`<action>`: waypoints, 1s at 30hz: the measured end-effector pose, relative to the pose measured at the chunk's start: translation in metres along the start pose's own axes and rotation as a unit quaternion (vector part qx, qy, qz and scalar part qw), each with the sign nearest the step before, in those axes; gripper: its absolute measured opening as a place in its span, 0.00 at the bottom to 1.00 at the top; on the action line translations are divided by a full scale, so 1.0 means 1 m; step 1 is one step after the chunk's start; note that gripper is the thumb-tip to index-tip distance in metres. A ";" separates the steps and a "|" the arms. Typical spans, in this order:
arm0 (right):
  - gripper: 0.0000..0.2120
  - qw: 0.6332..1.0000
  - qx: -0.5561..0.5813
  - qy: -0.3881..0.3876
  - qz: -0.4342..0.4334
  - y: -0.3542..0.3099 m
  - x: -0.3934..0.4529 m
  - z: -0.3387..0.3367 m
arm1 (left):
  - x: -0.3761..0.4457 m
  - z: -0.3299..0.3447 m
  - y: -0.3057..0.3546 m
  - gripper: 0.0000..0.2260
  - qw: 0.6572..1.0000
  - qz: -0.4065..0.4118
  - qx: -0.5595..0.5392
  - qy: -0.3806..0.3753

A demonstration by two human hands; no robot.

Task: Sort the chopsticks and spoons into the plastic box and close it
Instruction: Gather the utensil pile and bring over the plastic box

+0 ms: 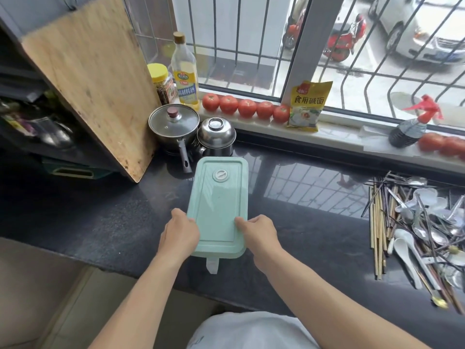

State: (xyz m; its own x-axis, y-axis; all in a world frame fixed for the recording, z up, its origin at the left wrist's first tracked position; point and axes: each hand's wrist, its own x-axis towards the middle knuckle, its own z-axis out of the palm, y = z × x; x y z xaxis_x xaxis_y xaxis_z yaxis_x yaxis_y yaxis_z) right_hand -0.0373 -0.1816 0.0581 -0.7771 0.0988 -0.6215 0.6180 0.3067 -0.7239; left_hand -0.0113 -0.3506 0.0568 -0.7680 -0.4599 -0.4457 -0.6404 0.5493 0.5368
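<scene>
We have the mint-green plastic box (218,205) lying lengthwise on the dark surface (100,217), lid (219,195) on, with the left hand (180,235) grasping its near left edge and the right hand (259,234) its near right edge. The chopsticks (377,230) and spoons (407,250) lie heaped well apart to the right. We judge the step to be opening: release the near clasp (211,265), lift the lid evenly, and set it clear of the heap.

Bare forearms, white top w/ print
</scene>
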 end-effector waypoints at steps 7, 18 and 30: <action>0.17 0.993 0.058 -0.090 0.045 0.024 -0.010 -0.022 | -0.013 -0.002 -0.003 0.06 0.995 0.010 -0.079 -0.068; 0.10 0.947 0.256 0.030 -0.193 -0.049 -0.035 -0.132 | -0.020 0.010 -0.021 0.17 0.980 0.047 -0.191 0.004; 0.17 0.874 -0.466 0.080 -0.110 0.104 0.024 -0.080 | -0.081 0.051 0.052 0.14 0.905 0.335 -0.233 0.123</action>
State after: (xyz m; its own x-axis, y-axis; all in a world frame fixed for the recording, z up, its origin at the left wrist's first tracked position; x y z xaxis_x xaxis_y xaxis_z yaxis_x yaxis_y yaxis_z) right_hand -0.0011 -0.0718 -0.0082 -0.9176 0.0481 -0.3947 0.1438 0.9656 -0.2168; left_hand 0.0176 -0.2492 0.0836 -0.9233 -0.3050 0.2334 0.0831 0.4348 0.8967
